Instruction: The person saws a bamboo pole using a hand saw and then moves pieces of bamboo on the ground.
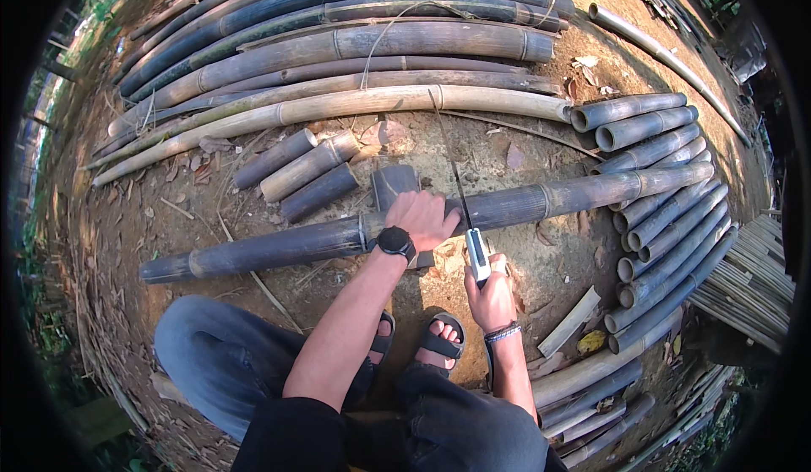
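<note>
A long dark bamboo pole (557, 198) lies crosswise before me, resting on a short bamboo piece (394, 183) beneath it. My left hand (421, 221), with a black watch on its wrist, grips the pole from above near its middle. In my right hand (491, 296) is the handle of a hand saw (476, 249). The saw's thin dark blade crosses the pole just right of my left hand, its tip pointing away from me. Whether the teeth have cut into the bamboo cannot be made out.
Long bamboo poles (338, 105) lie side by side at the far side. Three short bamboo lengths (308, 168) are at the left. Many cut lengths (667, 219) are stacked at the right, beside thin strips (748, 282). My sandalled feet (442, 341) stand close below the pole.
</note>
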